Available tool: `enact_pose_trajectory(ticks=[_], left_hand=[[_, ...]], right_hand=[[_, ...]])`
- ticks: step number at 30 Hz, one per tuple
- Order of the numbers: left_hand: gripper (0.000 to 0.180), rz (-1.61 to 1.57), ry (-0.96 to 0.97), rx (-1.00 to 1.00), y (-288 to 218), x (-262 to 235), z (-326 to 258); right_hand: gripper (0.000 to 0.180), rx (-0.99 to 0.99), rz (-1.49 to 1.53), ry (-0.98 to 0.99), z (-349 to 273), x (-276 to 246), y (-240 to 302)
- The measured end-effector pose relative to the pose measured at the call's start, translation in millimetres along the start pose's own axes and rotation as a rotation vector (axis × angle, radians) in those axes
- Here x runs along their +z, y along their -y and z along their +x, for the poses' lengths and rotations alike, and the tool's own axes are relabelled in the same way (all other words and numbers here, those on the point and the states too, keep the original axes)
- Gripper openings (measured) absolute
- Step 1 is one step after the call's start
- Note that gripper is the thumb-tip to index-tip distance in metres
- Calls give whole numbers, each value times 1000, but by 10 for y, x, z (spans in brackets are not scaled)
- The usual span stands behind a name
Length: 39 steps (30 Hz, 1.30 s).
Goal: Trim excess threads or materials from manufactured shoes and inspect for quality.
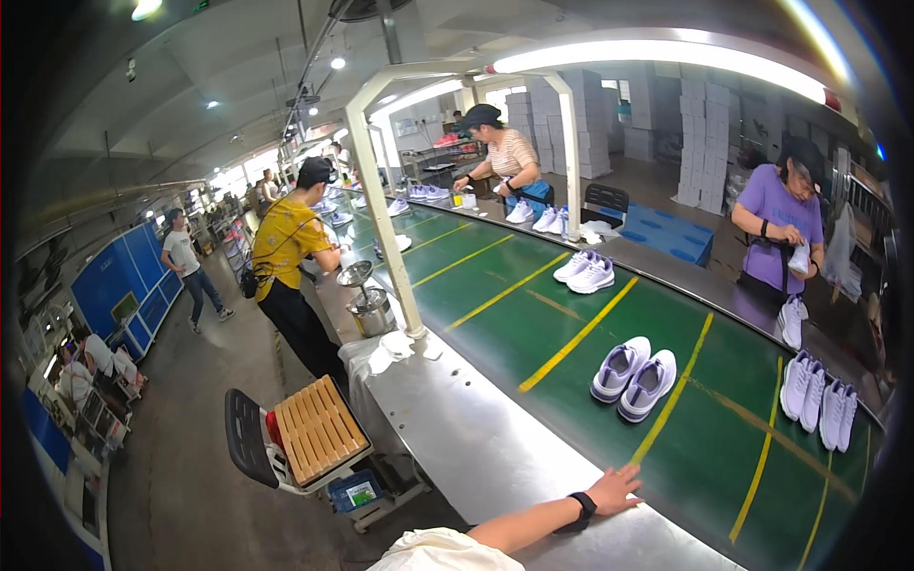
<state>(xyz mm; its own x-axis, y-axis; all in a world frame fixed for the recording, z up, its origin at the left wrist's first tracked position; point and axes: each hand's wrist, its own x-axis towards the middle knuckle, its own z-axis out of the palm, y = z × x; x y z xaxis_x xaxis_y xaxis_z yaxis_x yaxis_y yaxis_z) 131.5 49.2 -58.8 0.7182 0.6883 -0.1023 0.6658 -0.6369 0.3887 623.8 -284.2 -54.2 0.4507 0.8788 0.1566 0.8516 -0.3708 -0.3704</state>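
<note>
Left hand (pixel 614 490) flat on belt edge (pixel 533 476), lilac-and-white sneaker pair (pixel 635 378) beyond

A shoe factory floor, plainly. Long green conveyor belt (pixel 533 314) with yellow cross lines running the length of the hall, edged by a bare steel side ledge (pixel 476 447). Pairs of white and lilac sports shoes (pixel 634 378) spaced along the belt, more lined up near its far edge (pixel 817 400). Workers standing at both long sides, one in a purple shirt (pixel 776 228) handling a shoe. Stacks of white cardboard boxes (pixel 705 143) against the back wall, blue machine cabinet (pixel 129 281) on the concrete floor, tube lamps on cream frames overhead (pixel 657 52).
</note>
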Motion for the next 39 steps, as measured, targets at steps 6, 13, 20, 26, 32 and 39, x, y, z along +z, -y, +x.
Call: enact_pose_trajectory(ticks=[6,13,20,26,32,39], left_hand=[[58,87,-214,-135,481,75,103],[53,120,-193,-173,365,-6,67],[56,104,-156,-231,299,-120,-52],[56,114,-182,-238,267,-125,-55],[58,146,-96,-305,158,-220,-128],[59,161,-76,-270,115,-228,-42]], right_hand=[[33,220,513,83,1085,-216,882],[61,431,830,197,2513,166,990],[79,575,1320,-20,3610,1211,610],[102,597,1446,-282,4532,1749,265],[102,558,1531,-192,5089,1971,503],[94,575,1458,-397,5728,2387,-213]])
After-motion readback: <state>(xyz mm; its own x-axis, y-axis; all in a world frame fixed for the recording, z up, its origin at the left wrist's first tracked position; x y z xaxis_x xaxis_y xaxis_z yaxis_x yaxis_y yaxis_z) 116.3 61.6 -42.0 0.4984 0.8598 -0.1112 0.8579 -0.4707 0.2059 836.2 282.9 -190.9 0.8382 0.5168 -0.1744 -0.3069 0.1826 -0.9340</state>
